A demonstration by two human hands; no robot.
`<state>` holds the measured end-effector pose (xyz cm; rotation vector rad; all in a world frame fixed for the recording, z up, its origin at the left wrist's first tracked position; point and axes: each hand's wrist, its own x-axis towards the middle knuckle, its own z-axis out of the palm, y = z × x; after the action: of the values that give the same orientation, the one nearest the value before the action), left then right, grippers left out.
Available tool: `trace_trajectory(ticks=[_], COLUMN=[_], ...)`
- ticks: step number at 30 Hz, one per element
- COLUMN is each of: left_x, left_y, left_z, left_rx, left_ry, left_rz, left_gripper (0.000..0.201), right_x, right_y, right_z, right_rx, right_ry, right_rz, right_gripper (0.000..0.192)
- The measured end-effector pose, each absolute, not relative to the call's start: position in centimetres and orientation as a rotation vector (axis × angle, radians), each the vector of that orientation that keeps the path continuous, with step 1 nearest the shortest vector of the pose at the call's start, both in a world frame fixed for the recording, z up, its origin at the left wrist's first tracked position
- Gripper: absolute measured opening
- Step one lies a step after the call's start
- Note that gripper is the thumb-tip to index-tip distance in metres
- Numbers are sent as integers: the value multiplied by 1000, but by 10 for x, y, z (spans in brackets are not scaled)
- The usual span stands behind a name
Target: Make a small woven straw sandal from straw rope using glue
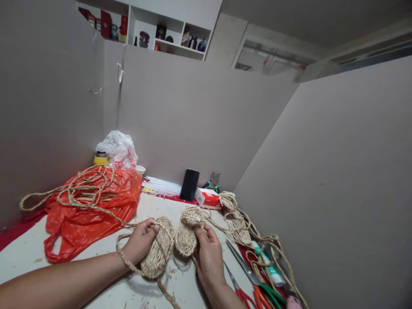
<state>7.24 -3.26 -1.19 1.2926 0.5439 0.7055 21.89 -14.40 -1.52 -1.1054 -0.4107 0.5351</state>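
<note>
1. We are holding two small woven straw soles, each an oval coiled from coarse, fibrous tan rope in tight ridged rows.
2. Our left hand (140, 243) is gripping the left sole (158, 249) by its near edge, fingers curled closed over the rim, thumb on top.
3. Our right hand (208, 253) is pinching the right sole (187, 234) from the side, fingertips closed on its edge; this sole is bending up at its far end into a rounded toe.
4. The two soles are sitting side by side between our hands, nearly touching, just above the pale table (96, 274).
5. A loose straw rope (128, 262) is looping around our left wrist and trailing down across the table towards us.
6. More of the same rope is lying in a tangle (86, 184) on a crinkled, glossy orange plastic bag (93, 214) to the left.
7. Another woven straw piece (236, 223) is resting to the right of our right hand, with rope strands spreading from it.
8. Scissors with red handles (244, 292) and long metal blades are lying beside our right wrist, next to green-handled scissors (257, 279).
9. A flat black phone (189, 184) is leaning upright against the plain grey wall, beside a red and white box (208, 198).
</note>
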Motion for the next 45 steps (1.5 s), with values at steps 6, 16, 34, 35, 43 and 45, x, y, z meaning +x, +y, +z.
trace_trajectory(ticks=[6,16,34,35,43,45], left_x=[71,72,73,73,74,74], left_y=[-33,-33,-31,-31,-29,-28], left_z=[-8,-10,-12,-12,-19,-21], left_rx=[1284,1293,1276,1275,1281,1296], left_ry=[534,543,543,543,519,520], left_rz=[698,688,691,695,697,703], left_gripper=[31,29,30,30,28,26], right_x=[216,213,205,205,210,210], right_y=[-145,-146,-151,-151,-151,-151], right_z=[-12,-9,4,5,1,1], right_rx=[-1150,-1190,-1061,-1054,-1020,-1016], right_ry=[-452,-489,-398,-398,-362,-353], right_rz=[567,546,750,754,735,739], right_gripper=[35,36,36,36,25,26])
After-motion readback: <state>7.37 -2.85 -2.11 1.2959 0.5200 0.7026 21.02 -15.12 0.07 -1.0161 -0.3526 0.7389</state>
